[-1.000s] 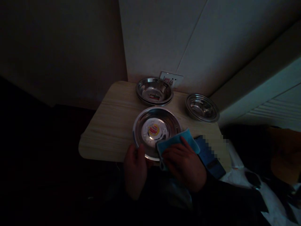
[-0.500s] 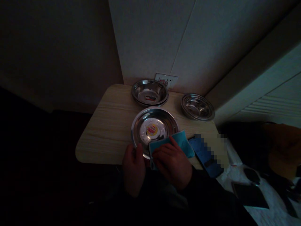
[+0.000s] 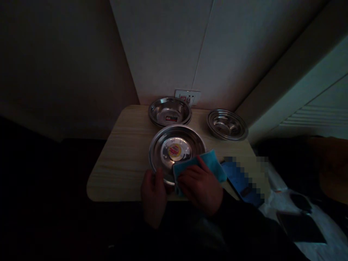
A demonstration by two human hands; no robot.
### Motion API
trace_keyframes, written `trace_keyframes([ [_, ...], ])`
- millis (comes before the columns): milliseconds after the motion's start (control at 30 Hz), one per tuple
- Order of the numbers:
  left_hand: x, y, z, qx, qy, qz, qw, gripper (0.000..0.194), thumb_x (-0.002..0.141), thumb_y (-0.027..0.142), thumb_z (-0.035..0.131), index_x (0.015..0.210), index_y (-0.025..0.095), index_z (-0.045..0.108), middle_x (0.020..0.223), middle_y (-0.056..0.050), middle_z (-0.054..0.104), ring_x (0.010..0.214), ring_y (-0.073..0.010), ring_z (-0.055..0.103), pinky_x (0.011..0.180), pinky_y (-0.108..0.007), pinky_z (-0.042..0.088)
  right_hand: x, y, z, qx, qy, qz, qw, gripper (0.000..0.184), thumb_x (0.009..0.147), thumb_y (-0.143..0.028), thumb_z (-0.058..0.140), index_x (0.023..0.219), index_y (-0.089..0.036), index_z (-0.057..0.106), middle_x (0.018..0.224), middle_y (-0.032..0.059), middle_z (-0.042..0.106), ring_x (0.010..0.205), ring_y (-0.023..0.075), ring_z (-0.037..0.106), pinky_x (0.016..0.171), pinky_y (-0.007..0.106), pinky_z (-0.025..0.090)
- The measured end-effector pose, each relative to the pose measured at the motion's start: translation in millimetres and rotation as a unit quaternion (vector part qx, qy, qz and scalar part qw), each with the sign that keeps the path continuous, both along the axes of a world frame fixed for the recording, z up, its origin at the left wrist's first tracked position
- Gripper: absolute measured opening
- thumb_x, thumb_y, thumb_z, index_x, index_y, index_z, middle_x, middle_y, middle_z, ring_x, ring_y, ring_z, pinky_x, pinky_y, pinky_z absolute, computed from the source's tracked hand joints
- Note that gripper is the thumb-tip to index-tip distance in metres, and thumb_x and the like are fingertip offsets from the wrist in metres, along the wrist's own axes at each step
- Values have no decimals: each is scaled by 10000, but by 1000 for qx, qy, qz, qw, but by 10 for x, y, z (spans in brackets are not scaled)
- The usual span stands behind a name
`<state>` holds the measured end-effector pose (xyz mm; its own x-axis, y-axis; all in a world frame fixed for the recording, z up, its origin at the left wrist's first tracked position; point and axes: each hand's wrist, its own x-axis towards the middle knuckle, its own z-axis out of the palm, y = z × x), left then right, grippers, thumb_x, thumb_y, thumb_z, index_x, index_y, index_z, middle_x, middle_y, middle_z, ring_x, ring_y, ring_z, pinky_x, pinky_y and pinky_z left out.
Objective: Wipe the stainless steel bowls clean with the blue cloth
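A shiny metal basin (image 3: 159, 145) with a yellow and red round sticker inside lies near the front of the small table. My left hand (image 3: 154, 195) is closed on its front left rim, thumb on top; the fingers beneath are hidden. A blue cloth (image 3: 214, 165) is pressed against the basin's front right rim by my right hand (image 3: 199, 186), whose fingers are bent over it. The cloth's right end spreads out past the rim toward the phone.
Behind the basin stand stacked metal basins (image 3: 170, 108), with more nested bowls (image 3: 227, 125) at the back right of the wooden table (image 3: 114, 163). A wall socket (image 3: 187, 97) sits behind. A phone (image 3: 241, 185) lies at the right edge, beside a white surface holding dark objects.
The view has shifted slightly. Both hands keep their hold on the basin and the cloth, with hardly any visible movement against the rim.
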<state>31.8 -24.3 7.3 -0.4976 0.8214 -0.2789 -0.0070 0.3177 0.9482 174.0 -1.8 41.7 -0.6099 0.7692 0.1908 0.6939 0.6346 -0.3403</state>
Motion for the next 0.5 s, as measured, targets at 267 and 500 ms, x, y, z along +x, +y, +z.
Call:
trace_keyframes([
  [267, 50, 32, 55, -7, 15, -2, 1000, 338, 784, 521, 515, 651, 219, 445, 470, 54, 513, 417, -119, 494, 432, -223, 387, 24, 48, -47, 5, 0, -5, 1000, 90, 823, -145, 594, 817, -210, 655, 832, 3, 700, 880, 183, 604, 1114, 502, 179],
  [500, -33, 45, -15, -17, 21, -15, 1000, 355, 781, 528, 523, 636, 212, 450, 473, 58, 485, 430, -111, 471, 426, -216, 374, -38, 16, -99, 33, 20, 12, 999, 86, 834, -153, 590, 841, -216, 648, 848, 1, 704, 881, 180, 605, 1122, 513, 151],
])
